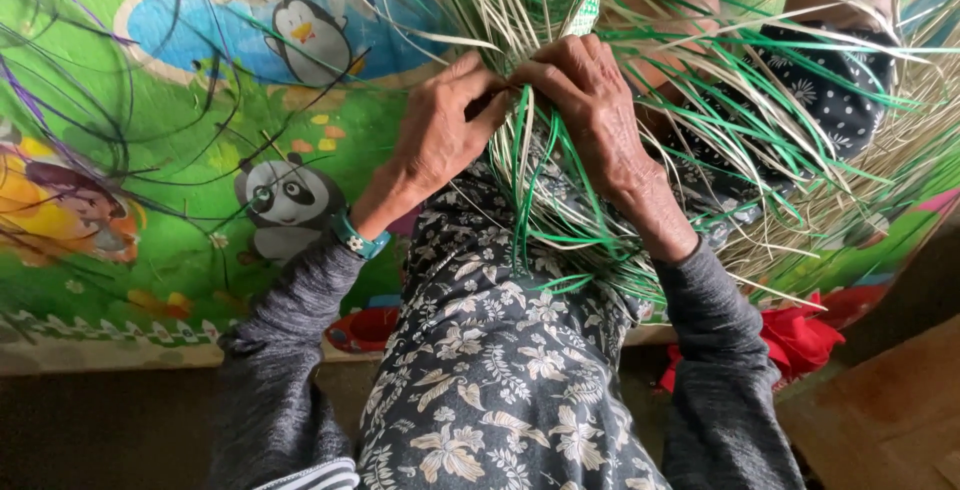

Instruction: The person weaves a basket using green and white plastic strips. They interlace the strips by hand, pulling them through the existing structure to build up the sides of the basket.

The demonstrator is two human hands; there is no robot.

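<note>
Two hands meet over the lap: the left hand (440,135) and right hand (585,100) both pinch cream and green strips (530,165), fingers closed on them where the woven part (585,12) ends. Only a small woven patch seems finished, though loose strands hide much of it; most strips hang unworked, fanning over the floral skirt (490,370) and the cartoon mat (150,150).
</note>
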